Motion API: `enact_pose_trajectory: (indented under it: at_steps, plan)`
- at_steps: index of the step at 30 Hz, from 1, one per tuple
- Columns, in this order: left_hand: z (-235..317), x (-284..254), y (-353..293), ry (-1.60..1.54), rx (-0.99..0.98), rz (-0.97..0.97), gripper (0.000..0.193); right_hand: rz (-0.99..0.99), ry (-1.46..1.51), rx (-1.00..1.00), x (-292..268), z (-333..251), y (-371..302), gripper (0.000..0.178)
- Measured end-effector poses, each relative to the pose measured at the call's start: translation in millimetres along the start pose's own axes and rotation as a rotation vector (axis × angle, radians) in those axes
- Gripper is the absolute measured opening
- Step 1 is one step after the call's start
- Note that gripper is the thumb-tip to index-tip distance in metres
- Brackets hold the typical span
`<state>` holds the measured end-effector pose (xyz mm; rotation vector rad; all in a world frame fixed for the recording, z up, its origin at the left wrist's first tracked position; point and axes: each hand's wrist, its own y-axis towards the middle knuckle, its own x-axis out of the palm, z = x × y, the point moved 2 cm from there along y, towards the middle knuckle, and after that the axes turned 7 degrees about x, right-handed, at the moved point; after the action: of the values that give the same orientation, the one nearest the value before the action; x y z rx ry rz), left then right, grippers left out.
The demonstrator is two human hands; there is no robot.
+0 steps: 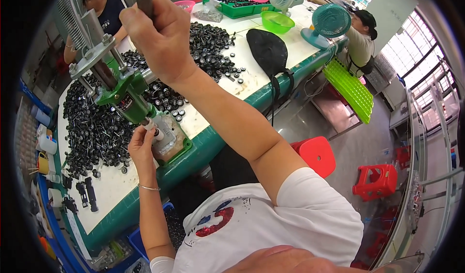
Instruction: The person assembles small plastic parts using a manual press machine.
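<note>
My right hand (167, 43) is wrapped round the dark lever (144, 1) of a green hand press (131, 101), raised high above the table. Below, my left hand (141, 149) is closed in a pinch at the foot of the press ram, beside a small whitish fitting (158, 134) on the press base (172, 149). What the left fingers hold is too small and covered to make out. Around the press lies a wide heap of small black wheels (97, 123), several with thin metal axles.
Black fabric bag (267, 49), teal fan (331, 21), lime bowl (277, 22) and green tray of parts (237, 9) occupy the far table. Dark parts (89, 194) lie at the near left. Red stools (317, 156) stand right. Two people sit across and to the right.
</note>
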<state>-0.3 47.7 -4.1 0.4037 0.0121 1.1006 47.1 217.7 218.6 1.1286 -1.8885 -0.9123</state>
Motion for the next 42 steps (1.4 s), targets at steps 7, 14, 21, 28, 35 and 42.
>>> enact_pose_trajectory:
  at_steps: [7,14,21,28,35,42]
  plan:
    - [5.1,7.6,0.8,-0.011,-0.009,0.007,0.013,-0.012,0.102,0.146,7.3,11.9,37.5,0.024]
    - [11.1,-6.5,-8.3,0.161,0.034,0.049,0.011,0.108,0.262,0.654,24.7,1.7,33.2,0.025]
    - [8.5,-5.5,1.6,-0.216,-0.08,0.198,0.014,0.182,0.052,0.787,3.3,61.2,48.7,0.024]
    - [14.9,-69.1,-18.7,-0.537,-0.142,0.238,0.026,0.126,-0.03,0.731,1.2,54.0,19.0,0.021]
    - [33.2,-108.0,-53.0,0.055,-0.287,0.248,0.026,-0.051,-0.618,0.999,-119.1,93.8,-123.4,0.024]
    - [6.9,-68.4,-26.6,1.004,0.092,0.036,0.017,-0.496,-0.868,0.576,-96.4,90.7,-200.0,0.022]
